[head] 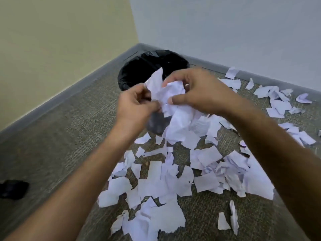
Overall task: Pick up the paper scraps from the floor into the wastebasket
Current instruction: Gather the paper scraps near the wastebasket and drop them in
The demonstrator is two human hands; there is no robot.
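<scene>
Dozens of paper scraps (161,185) lie on the carpet below both hands. The left hand (137,106) and right hand (198,91) clamp a crumpled bunch (173,105) between them, wastebasket (152,66) just beyond. Light, floppy stuff, probably slips out easily, so squeeze the wad from both sides.

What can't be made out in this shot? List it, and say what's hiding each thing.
- Wastebasket inside: all dark in the head view, so its fill cannot be judged; the paper bundle and both hands cover its near rim.
- Left hand and right hand: fingertips partly buried in paper, slightly blurred.
- Dark object on the carpet: too blurred to identify.
- Scraps at the bottom: cut off by the edge.
</scene>
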